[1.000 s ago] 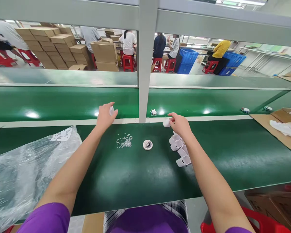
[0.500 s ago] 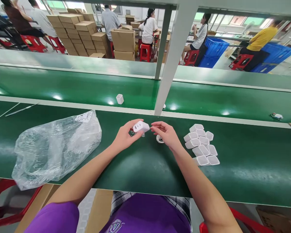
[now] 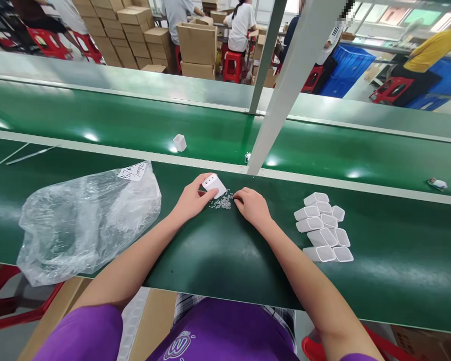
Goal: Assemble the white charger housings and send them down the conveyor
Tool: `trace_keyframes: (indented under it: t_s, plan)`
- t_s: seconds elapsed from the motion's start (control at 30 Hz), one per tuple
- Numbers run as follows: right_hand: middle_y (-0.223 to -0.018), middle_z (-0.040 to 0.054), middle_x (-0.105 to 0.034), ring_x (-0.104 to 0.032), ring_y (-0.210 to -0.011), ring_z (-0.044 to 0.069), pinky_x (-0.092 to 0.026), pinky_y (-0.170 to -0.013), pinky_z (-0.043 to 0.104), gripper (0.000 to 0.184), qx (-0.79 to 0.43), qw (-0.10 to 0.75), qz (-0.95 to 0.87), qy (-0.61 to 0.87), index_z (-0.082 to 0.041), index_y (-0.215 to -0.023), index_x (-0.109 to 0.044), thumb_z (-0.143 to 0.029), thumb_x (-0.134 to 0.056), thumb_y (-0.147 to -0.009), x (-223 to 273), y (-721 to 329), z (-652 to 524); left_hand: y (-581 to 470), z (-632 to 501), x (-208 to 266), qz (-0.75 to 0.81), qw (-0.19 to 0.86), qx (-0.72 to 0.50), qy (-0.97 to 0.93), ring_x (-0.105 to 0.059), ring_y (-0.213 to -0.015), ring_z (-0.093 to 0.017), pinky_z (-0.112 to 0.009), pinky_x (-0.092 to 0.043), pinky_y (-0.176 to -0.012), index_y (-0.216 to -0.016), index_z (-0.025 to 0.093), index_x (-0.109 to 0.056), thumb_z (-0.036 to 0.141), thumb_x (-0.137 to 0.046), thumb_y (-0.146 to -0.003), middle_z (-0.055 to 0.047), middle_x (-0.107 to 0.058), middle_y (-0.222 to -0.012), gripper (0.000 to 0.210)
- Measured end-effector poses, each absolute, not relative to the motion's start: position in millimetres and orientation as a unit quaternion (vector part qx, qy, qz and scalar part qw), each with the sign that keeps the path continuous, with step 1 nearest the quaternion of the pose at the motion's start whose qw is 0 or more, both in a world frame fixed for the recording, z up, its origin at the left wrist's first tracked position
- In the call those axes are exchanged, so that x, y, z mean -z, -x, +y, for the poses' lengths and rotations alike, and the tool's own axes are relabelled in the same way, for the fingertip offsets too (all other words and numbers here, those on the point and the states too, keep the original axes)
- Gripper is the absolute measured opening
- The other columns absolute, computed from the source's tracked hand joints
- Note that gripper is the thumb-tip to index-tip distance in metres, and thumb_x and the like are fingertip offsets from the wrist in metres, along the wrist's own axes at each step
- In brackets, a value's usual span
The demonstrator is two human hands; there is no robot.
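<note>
Left fingers (image 3: 209, 196) grip a casing (image 3: 215, 185); right fingers (image 3: 241, 194), curled, perhaps touch granules (image 3: 223, 203).

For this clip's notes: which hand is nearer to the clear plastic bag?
Left. The left hand, holding a white housing, is to the right of the plastic bag, apart from it; the right hand is farther right, beside the small clear pieces.

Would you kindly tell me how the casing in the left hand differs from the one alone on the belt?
The held casing is in the left hand; the lone casing rests on the belt. The held casing shows small dark openings; the lone casing shows none from here. Both are white.
</note>
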State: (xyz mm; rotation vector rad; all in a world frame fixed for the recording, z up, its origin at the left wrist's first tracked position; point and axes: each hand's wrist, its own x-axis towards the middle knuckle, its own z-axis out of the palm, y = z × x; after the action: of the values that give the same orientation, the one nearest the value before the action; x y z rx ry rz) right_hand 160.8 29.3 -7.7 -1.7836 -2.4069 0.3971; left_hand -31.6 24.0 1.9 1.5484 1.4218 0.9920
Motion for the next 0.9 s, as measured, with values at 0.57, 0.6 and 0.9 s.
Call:
trace_keyframes:
  t_s: [0.57,0.6,0.9]
  plan:
    - [-0.097,0.0150,-0.068,-0.067,-0.093,0.023,-0.046,-0.069,0.029,0.032,-0.028,-0.093,-0.861,0.498,-0.011,-0.102,-0.068,-0.003,-0.039,-0.092,-15,-139,30,30,23,-1,0.548,0.384,-0.377,-0.640,-0.063,-0.096,-0.019,-0.029,-0.056,-0.080,-0.118,0.021,-0.062,0.038,-0.059,-0.078,-0.003,-0.068,-0.111,0.044]
    - [-0.096,0.0156,-0.068,-0.067,-0.093,0.023,-0.046,-0.068,0.029,0.033,-0.025,-0.099,-0.865,0.491,-0.010,-0.102,-0.069,-0.001,-0.039,-0.091,-16,-136,30,30,23,-1,0.547,0.383,-0.377,-0.642,-0.063,-0.096,-0.019,-0.029,-0.056,-0.080,-0.119,0.021,-0.061,0.038,-0.059,-0.078,-0.003,-0.068,-0.111,0.044]
    - [-0.099,0.0167,-0.066,-0.066,-0.092,0.024,-0.049,-0.065,0.029,0.036,-0.017,-0.113,-0.871,0.478,-0.009,-0.106,-0.066,-0.001,-0.033,-0.093,-16,-139,28,25,17,-3,0.533,0.410,-0.367,-0.642,-0.062,-0.094,-0.019,-0.029,-0.055,-0.077,-0.121,0.019,-0.061,0.040,-0.058,-0.078,-0.004,-0.067,-0.109,0.048]
